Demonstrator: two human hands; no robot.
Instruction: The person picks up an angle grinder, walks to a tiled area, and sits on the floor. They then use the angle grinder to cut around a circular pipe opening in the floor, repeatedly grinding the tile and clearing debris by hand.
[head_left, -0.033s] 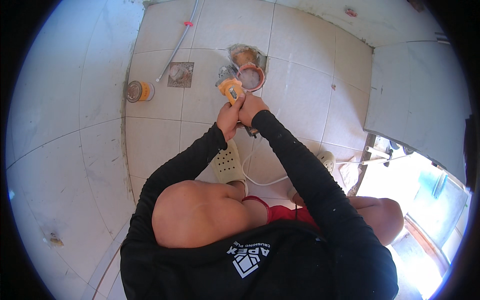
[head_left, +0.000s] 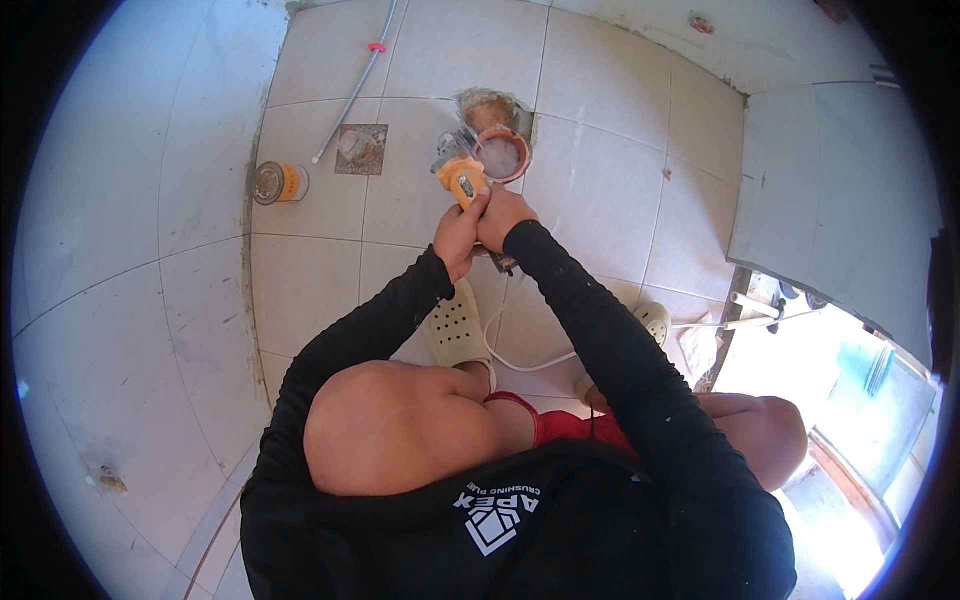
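Note:
A yellow angle grinder (head_left: 464, 182) is held in both my hands, its head pointing away from me. My left hand (head_left: 456, 240) wraps the grinder's body from the left. My right hand (head_left: 505, 217) closes round it from the right, against the left hand. The grinder's head and guard sit at the left side of an orange-brown pipe (head_left: 524, 158) set in the floor. Whether the disc touches the pipe rim I cannot tell. Whitish material (head_left: 498, 156) shows inside the pipe. A white cord (head_left: 492, 335) trails behind the grinder toward the right.
Broken tile edges surround the floor hole (head_left: 489, 108). A can (head_left: 281, 184) lies by the left wall. A square cutout (head_left: 360, 149) and a grey flexible hose (head_left: 358, 92) lie to the pipe's left. My cream clog (head_left: 456, 325) is just behind the hands. At right are white pipes (head_left: 752, 305).

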